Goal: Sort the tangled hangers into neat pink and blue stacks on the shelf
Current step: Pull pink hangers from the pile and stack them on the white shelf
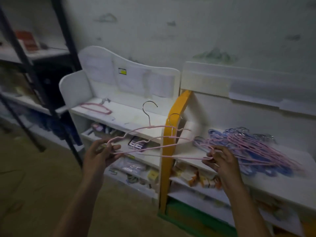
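- Left hand [100, 155] pinched one end of a pink hanger [136, 132]; right hand [220, 161] pinched the end of a second pink hanger [177, 138].
- Both hangers were held in air before the shelf unit [119, 115].
- Tangled pink-and-blue pile [253, 147] lay on the right shelf [290, 183].
- One pink stack [97, 107] lay on the left shelf top.

Motion blur smears the tangled pile [253, 149] near the shelf's [282, 183] right edge, so single hangers cannot be counted. Goods on lower shelves [196, 178] are unreadable. The dark rack [22, 53] is cut off at left.
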